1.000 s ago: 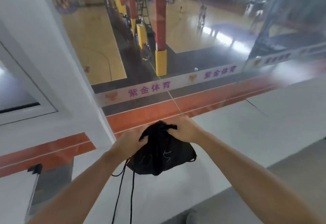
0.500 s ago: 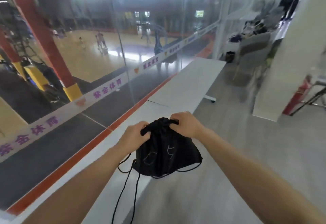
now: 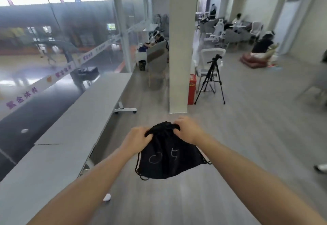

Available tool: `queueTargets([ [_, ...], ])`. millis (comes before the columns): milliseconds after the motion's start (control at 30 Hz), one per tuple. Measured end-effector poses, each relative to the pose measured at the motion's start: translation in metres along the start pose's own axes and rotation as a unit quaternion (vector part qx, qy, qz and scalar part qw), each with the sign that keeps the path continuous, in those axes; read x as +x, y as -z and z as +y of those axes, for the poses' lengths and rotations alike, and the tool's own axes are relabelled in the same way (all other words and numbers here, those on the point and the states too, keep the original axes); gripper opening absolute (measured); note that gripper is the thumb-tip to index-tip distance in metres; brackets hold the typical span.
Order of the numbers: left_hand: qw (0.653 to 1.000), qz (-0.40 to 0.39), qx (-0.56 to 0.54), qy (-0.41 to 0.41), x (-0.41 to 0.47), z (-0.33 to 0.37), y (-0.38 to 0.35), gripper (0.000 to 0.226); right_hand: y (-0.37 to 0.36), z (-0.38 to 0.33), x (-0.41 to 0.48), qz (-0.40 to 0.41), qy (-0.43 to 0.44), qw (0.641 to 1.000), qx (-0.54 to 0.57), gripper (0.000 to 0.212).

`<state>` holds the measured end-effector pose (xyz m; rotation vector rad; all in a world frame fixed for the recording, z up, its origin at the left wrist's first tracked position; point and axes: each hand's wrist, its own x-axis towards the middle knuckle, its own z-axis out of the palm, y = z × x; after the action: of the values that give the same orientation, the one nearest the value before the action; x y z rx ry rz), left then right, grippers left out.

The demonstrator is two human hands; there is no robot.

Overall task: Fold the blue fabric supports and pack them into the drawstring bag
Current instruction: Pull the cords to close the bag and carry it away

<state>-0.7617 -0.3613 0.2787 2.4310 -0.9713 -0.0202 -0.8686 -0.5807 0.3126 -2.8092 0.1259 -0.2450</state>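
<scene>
I have a single wide-angle view from the head, looking forward and slightly down along both outstretched bare forearms, so the left hand (image 3: 137, 137) and right hand (image 3: 187, 129) sit just below the middle of the frame, close to the lens, with the black fabric drawstring bag (image 3: 168, 155) between them. It faces down a grey-floored room, with the long grey tabletop (image 3: 74, 129) running away on my left, the square white pillar (image 3: 180, 47) ahead and the black camera tripod (image 3: 211, 78) further off beside it. With only one camera, no second view overlaps.
</scene>
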Motion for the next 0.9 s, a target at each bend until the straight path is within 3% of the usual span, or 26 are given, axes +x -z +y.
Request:
queueTargets([
  [267,0.975,-0.035,0.091,-0.199,0.150,0.155,-0.123,0.018,0.044,0.195,-0.064,0.089,-0.183,0.976,-0.071,0.019],
  [500,0.936,-0.105,0.092,-0.322,0.253,0.276,-0.238,0.016,0.074,0.336,-0.105,0.074,-0.315,0.940,-0.104,0.025],
  [667,0.900,-0.165,0.067,-0.399,0.328,0.364,-0.316,0.015,0.109,0.419,-0.131,0.052,-0.413,0.901,-0.117,0.022],
  [900,0.862,-0.226,0.013,-0.454,0.386,0.516,-0.405,0.015,0.157,0.531,-0.188,0.133,-0.544,0.825,-0.076,0.016],
])
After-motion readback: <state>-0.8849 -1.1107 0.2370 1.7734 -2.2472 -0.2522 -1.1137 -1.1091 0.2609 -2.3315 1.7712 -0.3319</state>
